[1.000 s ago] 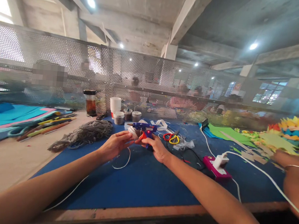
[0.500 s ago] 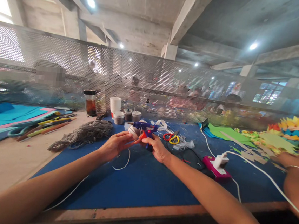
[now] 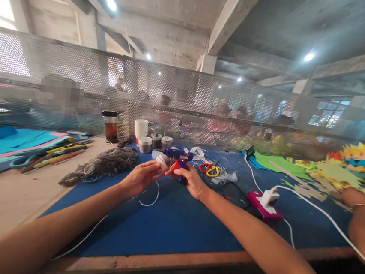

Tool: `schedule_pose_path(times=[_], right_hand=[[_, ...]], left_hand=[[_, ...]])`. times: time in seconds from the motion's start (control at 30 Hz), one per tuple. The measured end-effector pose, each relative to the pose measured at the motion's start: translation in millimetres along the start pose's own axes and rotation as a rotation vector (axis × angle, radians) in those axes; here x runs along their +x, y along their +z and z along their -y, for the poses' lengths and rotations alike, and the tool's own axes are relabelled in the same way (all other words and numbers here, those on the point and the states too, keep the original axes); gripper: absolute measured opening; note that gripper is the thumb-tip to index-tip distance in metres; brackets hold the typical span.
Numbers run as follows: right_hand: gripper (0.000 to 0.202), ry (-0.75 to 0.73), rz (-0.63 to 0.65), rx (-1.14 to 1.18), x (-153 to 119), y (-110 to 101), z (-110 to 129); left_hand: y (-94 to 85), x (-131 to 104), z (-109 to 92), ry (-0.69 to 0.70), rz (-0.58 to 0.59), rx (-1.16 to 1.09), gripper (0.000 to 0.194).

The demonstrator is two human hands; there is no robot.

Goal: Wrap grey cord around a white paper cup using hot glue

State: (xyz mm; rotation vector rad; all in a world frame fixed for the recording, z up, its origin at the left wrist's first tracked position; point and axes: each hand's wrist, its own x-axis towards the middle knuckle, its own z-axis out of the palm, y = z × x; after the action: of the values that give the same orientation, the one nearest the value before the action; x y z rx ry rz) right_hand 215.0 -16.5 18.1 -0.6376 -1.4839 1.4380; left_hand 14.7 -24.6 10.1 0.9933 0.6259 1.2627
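Tabletop (image 3: 154, 233) blue, ceiling (image 3: 165, 14) concrete; left fingers (image 3: 150, 168) grip white piece (image 3: 162, 162), right fingers (image 3: 186, 173) glue gun (image 3: 180, 155).

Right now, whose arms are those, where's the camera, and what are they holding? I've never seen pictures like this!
They belong to a person, not a robot. Every picture comes from one camera worn on that person's head, looking forward and down. The right hand holds a blue and orange glue gun. The left hand holds a small white piece beside it; I can't tell what that is. On the table around them lie scissors, a bundle of gray cord and a pink power strip. The hand at the far right is another person's.
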Motion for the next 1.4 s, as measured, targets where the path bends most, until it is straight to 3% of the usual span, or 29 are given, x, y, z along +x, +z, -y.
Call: schedule_pose_path(times=[0.4, 0.73, 1.4], right_hand=[[0.022, -0.068, 0.009, 0.001, -1.1, -0.5, 4.7], [0.023, -0.032, -0.003, 0.000, -1.0, 0.0, 3.0], [0.017, -0.032, 0.064, 0.097, -4.6, 8.0, 6.1]], left_hand=[[0.7, -1.6, -1.4, -0.026, -0.098, 0.023, 0.014], [3.0, -4.3, -4.5, -0.034, -0.110, 0.058, 0.024], [5.9, -5.4, -0.7, -0.007, -0.091, 0.095, 0.022]])
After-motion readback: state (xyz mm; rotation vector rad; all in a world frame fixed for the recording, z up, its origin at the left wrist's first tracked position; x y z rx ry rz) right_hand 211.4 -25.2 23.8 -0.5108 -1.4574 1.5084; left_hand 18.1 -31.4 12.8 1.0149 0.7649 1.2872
